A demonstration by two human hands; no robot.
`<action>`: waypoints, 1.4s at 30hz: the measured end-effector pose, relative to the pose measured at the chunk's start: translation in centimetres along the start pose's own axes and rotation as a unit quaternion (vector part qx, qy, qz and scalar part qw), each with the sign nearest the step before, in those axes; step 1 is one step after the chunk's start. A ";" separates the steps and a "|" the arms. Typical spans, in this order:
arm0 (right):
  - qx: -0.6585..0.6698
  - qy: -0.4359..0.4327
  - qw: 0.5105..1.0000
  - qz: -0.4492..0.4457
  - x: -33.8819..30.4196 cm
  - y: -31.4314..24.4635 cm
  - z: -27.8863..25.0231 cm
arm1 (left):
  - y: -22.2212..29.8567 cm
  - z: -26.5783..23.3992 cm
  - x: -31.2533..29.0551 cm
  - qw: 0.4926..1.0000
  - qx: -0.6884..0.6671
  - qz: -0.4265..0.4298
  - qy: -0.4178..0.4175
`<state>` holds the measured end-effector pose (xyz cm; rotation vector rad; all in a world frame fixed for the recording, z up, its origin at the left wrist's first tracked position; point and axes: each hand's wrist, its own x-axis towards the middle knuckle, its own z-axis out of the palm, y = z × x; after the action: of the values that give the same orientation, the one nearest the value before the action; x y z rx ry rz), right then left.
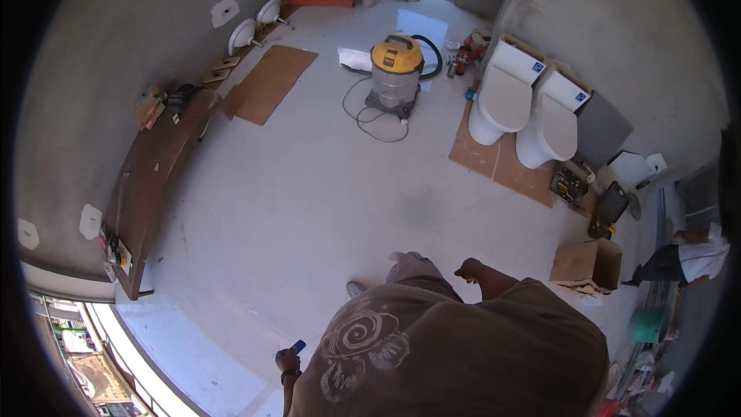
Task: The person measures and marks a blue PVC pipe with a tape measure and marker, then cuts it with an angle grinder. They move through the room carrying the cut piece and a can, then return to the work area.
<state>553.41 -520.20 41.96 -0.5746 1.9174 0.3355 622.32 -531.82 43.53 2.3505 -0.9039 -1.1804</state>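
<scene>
Low at the left of the view, my left hand (288,361) is closed round a small blue object (299,347) whose kind I cannot make out; it sticks out past the fingers, above the pale floor. A dark band circles that wrist. My right hand (468,269) hangs in front of my body, its fingers loosely curled with nothing seen in them. My brown shirt (463,347) fills the lower middle, and one shoe (355,288) shows beside my leg. Neither hand touches any object on the floor or along the walls.
Ahead stands a yellow-topped vacuum cleaner (397,69) with a looped cord. Two toilets (505,100) rest on cardboard at the right, near a toolbox (570,184) and a cardboard box (575,264). A brown bench (154,177) lines the left wall. Another person (691,256) is at far right.
</scene>
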 end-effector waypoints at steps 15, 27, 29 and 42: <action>-0.069 0.059 0.988 -0.127 16.7 -20.8 -22.9 | 39.4 14.9 30.9 0.916 0.370 0.153 -0.032; 0.237 0.173 0.954 0.054 22.2 -28.9 -53.9 | 73.8 40.3 41.1 0.926 0.272 0.121 -0.232; 0.259 0.196 0.946 0.020 23.0 -28.9 -57.9 | 83.2 45.7 41.9 0.952 0.203 0.095 -0.209; 0.265 0.311 0.913 0.005 45.3 -19.4 -94.6 | 102.1 63.7 31.9 0.965 0.183 0.125 -0.142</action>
<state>475.17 -592.66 39.27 -0.3174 2.4865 -0.4180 546.09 -630.18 45.30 2.2707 -1.5873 -1.3591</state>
